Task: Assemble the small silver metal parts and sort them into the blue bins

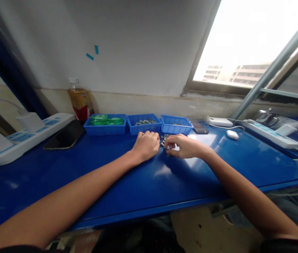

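Both my hands rest on the blue table [143, 182], close together. My left hand [146, 144] is curled into a loose fist, and whether it holds anything is hidden. My right hand [183, 146] pinches with thumb and fingers at a small pile of grey metal parts [164, 138] lying between the two hands. Just behind them stand three blue trays: the left tray [105, 129] with green packets, the middle tray [144, 128] with grey parts, and the right tray [176, 129] with a few small parts.
A black phone [65, 137] and a white power strip [25, 137] with a plugged charger lie at left. A drink bottle [80, 100] stands by the wall. At right lie a dark phone [200, 130], a white mouse [232, 134], a white box [220, 122] and another power strip [272, 133].
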{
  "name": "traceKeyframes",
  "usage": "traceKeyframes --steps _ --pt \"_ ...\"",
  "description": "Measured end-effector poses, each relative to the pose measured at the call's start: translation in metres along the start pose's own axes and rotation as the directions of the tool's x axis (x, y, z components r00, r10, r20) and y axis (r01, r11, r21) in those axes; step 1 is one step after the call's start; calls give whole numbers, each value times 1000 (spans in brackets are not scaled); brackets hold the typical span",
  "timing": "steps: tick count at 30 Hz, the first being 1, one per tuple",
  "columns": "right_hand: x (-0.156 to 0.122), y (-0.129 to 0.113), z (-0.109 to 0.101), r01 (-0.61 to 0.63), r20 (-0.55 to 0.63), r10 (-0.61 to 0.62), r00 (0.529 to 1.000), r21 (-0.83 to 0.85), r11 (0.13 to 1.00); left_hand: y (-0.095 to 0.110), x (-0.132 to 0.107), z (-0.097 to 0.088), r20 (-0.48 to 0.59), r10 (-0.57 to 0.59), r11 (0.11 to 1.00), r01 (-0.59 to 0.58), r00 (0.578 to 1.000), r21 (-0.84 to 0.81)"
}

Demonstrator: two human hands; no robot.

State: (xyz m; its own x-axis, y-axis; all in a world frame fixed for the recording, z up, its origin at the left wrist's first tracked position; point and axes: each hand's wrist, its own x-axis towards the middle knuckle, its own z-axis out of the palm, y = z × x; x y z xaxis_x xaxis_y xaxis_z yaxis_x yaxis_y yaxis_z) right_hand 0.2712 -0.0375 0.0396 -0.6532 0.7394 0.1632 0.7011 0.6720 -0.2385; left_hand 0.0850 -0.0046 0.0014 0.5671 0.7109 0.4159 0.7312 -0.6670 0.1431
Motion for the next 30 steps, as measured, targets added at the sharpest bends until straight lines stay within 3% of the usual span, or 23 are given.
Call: traceKeyframes --steps 8,13,17,20,22,26,28,30 --pt "4 6 12 -43 -43 44 998 15 999 0 -1 1 26 47 999 -48 999 15" --pt "9 7 4 6 -174 -6 985 -2 1000 -1 -1 2 46 54 999 -54 997 -5" --pt "22 29 -11 -81 -461 19 887 -115 990 -3 -2 2 58 96 995 -95 994 -32" --pt "25 46 -11 -203 -570 66 819 -179 963 -2 -2 1 57 102 995 -100 993 -27" --pt "19 47 -5 -192 -537 53 842 -207 959 -2 -1 0 60 92 996 -91 994 -25" --pt "6 25 11 -39 -293 -19 956 -193 980 -4 1 4 41 61 996 -58 997 -67" --pt "7 14 17 -21 -252 -24 967 -176 984 -7 4 6 17 32 986 -29 999 -166" --pt "11 10 22 -47 -291 -4 957 -168 985 -12 8 8 -1 -25 942 23 1000 -336"
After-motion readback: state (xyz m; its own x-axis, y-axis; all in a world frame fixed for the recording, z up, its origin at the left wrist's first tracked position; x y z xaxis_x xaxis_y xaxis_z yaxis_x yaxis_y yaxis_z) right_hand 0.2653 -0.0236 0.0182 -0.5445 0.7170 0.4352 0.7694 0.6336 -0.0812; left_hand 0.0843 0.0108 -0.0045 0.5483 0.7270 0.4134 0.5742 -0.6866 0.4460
